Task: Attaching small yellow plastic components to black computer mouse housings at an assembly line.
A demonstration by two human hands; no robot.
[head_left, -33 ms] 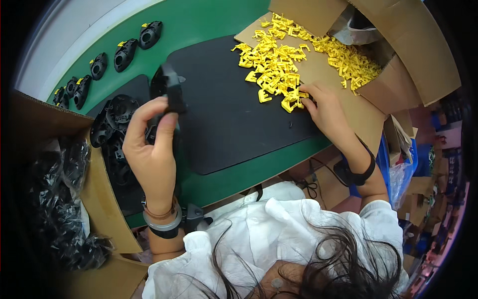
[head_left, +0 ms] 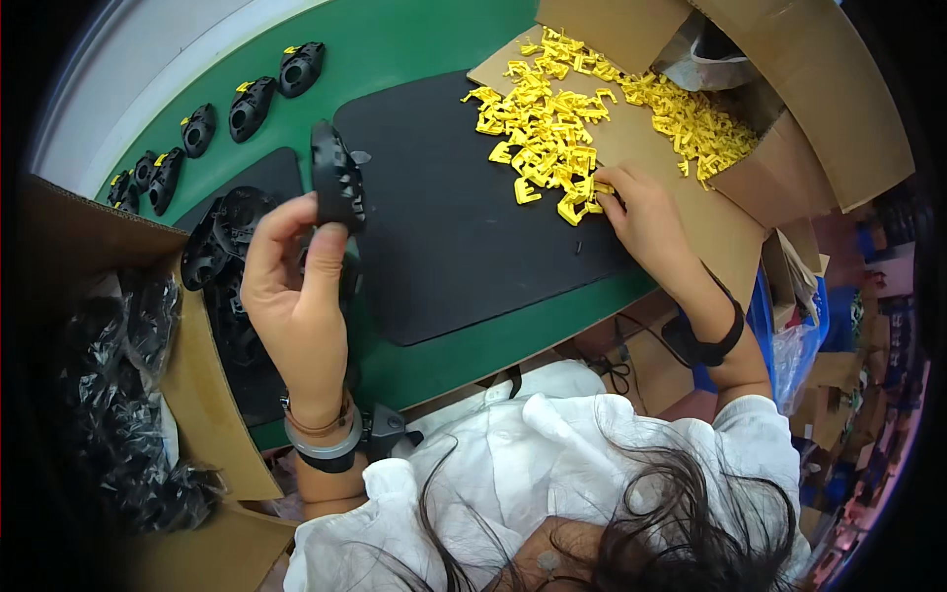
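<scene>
Pinch of the left hand [head_left: 293, 271], thumb and fingers closed on the lower end of a black shell [head_left: 337, 178], held up nearly edge-on by the left edge of a black mat [head_left: 454, 266]. At the right hand [head_left: 641, 212], a near-closed curl of thumb and fingers at the near end of a heap of yellow clips [head_left: 557, 133]; cannot tell about any grip on one. Just nearer on the mat, a small dark piece [head_left: 579, 247]. Beside the left hand, a cluster of loose black parts [head_left: 232, 237]. Farther out on the green counter [head_left: 424, 44], a row of black housings [head_left: 251, 111] with yellow tabs. To the right, an open cardboard box [head_left: 774, 173].
</scene>
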